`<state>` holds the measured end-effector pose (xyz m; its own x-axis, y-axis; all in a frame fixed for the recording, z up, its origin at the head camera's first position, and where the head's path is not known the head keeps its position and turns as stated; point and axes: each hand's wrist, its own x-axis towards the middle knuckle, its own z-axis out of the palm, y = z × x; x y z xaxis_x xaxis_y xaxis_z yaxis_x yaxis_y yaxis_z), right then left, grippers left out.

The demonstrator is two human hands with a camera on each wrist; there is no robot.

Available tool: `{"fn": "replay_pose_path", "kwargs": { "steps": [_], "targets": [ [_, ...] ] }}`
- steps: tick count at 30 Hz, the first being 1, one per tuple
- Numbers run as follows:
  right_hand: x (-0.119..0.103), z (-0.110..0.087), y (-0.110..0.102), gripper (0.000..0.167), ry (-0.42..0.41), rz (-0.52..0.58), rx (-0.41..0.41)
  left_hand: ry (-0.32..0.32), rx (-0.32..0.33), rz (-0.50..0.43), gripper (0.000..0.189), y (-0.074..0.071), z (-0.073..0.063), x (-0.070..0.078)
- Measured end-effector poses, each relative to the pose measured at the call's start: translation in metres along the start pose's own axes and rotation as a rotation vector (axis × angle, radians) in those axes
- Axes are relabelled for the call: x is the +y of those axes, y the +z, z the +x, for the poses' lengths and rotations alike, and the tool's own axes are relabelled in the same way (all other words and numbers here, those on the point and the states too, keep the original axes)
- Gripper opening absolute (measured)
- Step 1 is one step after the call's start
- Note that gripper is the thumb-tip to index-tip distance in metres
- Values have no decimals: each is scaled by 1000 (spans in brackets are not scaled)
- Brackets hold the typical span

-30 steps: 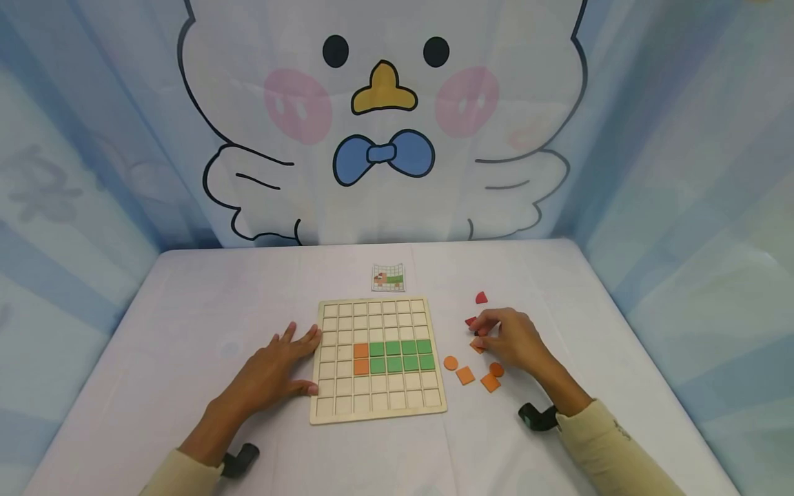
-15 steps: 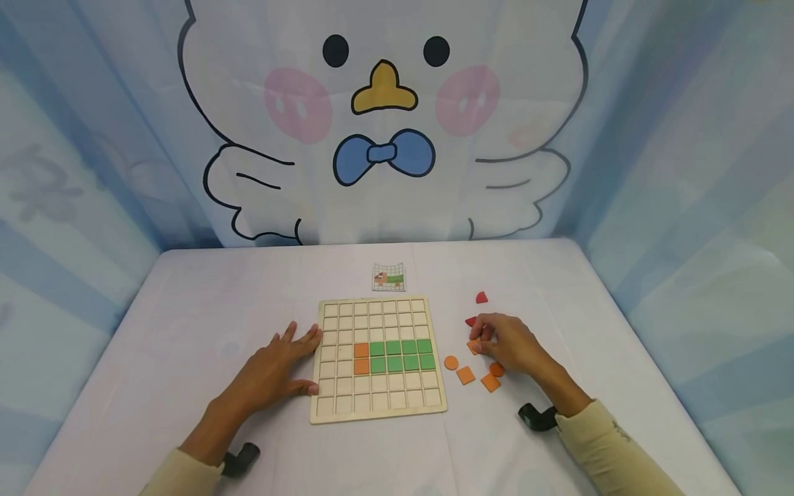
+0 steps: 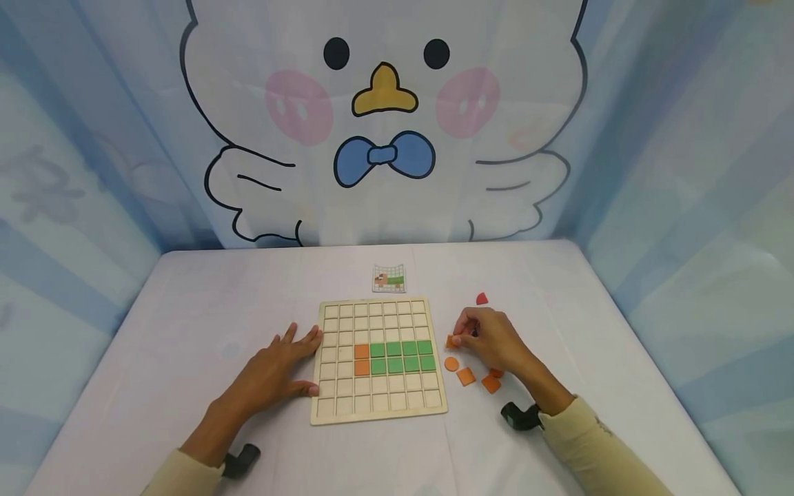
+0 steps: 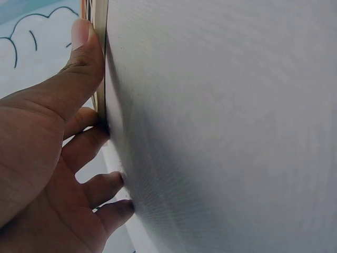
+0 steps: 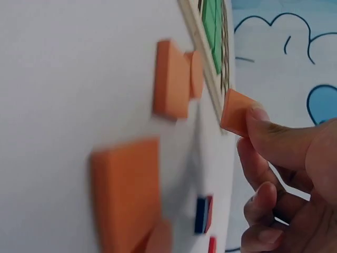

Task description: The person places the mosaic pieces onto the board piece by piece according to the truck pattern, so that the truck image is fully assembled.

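Observation:
A wooden grid board (image 3: 380,404) lies on the table, with two orange square tiles (image 3: 362,359) and two rows of green square tiles (image 3: 393,364) in its cells. My left hand (image 3: 269,372) spreads its fingers along the board's left edge; thumb and fingertips touch the rim in the left wrist view. Right of the board, my right hand (image 3: 493,341) pinches an orange square tile (image 5: 236,113) between thumb and finger, raised off the table. Below that hand lie an orange round piece (image 3: 451,364) and two loose orange square tiles (image 3: 466,376).
A small picture card (image 3: 389,278) lies behind the board. A red piece (image 3: 482,298) sits beyond my right hand. Another orange piece (image 3: 497,373) is partly covered by that hand. A dark blue piece (image 5: 201,215) shows in the right wrist view. A printed curtain hangs behind the table.
My right hand has picked up the orange square tile and moved it left toward the board. The left hand stays at the board's edge.

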<state>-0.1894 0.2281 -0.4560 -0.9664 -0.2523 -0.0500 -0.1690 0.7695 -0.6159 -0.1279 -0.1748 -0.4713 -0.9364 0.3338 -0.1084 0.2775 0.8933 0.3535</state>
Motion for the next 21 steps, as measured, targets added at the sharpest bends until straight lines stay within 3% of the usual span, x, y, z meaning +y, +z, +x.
{"fn": "replay_pose_path", "kwargs": {
  "steps": [12, 21],
  "targets": [
    [-63, 25, 35, 14, -78, 81, 0, 3, 3, -8, 101, 0, 0, 0],
    [-90, 45, 64, 15, -192, 57, -42, 9, 7, 4, 101, 0, 0, -1]
  ]
}}
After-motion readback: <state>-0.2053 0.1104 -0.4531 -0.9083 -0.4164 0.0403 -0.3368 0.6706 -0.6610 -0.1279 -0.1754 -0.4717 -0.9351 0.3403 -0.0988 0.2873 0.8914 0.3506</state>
